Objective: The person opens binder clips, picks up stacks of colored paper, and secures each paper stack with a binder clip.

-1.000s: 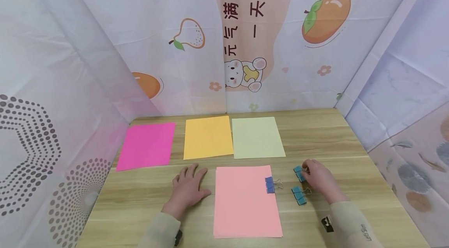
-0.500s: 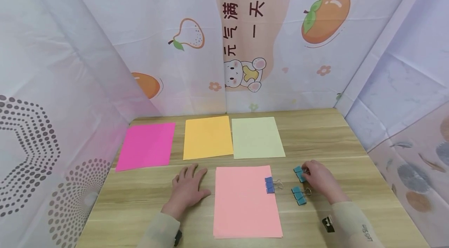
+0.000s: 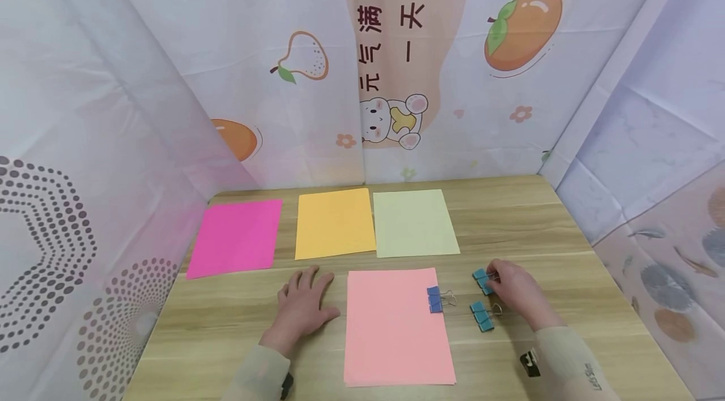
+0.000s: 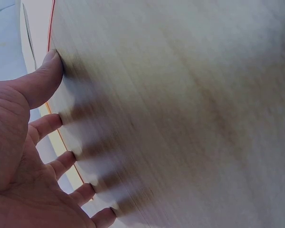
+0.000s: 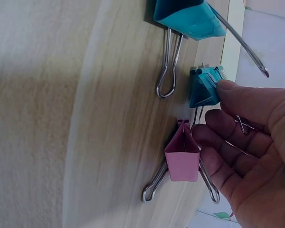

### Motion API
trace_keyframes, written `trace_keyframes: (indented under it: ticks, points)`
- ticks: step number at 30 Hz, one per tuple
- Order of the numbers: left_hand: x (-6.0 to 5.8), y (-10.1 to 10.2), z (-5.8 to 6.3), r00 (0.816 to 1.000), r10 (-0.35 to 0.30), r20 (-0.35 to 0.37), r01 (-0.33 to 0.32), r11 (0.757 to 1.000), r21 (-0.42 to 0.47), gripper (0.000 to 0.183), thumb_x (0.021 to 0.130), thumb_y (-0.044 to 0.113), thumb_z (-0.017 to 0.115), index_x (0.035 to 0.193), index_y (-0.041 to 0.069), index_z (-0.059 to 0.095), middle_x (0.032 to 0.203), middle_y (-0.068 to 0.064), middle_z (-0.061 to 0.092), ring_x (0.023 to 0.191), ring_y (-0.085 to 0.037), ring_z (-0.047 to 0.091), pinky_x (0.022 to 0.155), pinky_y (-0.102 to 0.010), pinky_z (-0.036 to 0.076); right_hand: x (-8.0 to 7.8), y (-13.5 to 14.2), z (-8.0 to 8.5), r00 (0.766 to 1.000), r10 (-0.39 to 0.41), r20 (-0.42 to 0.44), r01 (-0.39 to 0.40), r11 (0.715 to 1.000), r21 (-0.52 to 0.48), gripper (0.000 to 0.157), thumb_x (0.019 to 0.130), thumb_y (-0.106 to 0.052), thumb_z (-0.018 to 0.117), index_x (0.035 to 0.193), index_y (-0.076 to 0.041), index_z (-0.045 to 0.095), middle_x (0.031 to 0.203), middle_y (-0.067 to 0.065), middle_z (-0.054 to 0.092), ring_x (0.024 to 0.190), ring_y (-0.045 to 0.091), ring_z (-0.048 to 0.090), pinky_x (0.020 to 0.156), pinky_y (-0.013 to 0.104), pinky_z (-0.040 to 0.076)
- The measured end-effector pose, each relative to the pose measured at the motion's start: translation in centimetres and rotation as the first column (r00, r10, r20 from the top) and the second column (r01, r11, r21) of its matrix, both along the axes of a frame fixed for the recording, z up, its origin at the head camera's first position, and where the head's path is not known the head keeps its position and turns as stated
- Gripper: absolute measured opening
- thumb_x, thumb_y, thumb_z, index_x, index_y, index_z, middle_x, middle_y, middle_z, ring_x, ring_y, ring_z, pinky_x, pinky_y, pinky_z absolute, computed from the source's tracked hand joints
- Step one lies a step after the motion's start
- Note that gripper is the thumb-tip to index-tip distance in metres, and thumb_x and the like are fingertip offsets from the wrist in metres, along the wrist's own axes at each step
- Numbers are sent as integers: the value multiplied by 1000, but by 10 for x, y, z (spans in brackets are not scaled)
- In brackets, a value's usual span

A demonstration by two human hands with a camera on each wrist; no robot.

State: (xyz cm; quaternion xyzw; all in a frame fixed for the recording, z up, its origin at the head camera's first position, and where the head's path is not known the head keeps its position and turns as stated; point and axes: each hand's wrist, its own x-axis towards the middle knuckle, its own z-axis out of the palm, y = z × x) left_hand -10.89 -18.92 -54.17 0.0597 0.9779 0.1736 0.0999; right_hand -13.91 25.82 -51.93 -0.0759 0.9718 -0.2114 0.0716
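My left hand rests with its fingers spread on the wooden table, left of a stack of pink paper; its fingertips touch the wood in the left wrist view. A blue binder clip grips the stack's right edge. To the right, my right hand pinches a teal binder clip between thumb and curled fingers. A second teal binder clip lies just in front of it. Beside the fingers stands a pink binder clip, seen in the right wrist view and hidden by the hand in the head view.
Magenta paper, orange paper and pale green paper lie along the back of the table. A black clip-like object lies by the right sleeve. Printed curtains enclose the back and sides.
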Motion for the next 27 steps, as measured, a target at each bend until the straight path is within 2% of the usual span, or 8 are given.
trace_keyframes:
  ticks: [16, 27]
  points:
    - [1, -2, -3, 1000, -7, -6, 7, 1000, -5, 72, 87, 48, 78, 149, 23, 52, 160, -16, 32, 145, -49, 24, 105, -74, 27, -1, -5, -1, 998, -40, 53, 44, 996, -80, 15, 91, -6, 73, 100, 0, 62, 92, 9, 69, 86, 26, 67, 77, 47, 57]
    - [1, -2, -3, 1000, -12, -19, 12, 1000, 3, 72, 86, 47, 79, 148, 23, 52, 159, -16, 33, 145, -50, 25, 104, -75, 27, 0, -8, -3, 996, -46, 72, 55, 989, -140, 14, 93, -8, 71, 95, -3, 59, 88, 5, 66, 80, 20, 59, 70, 39, 53]
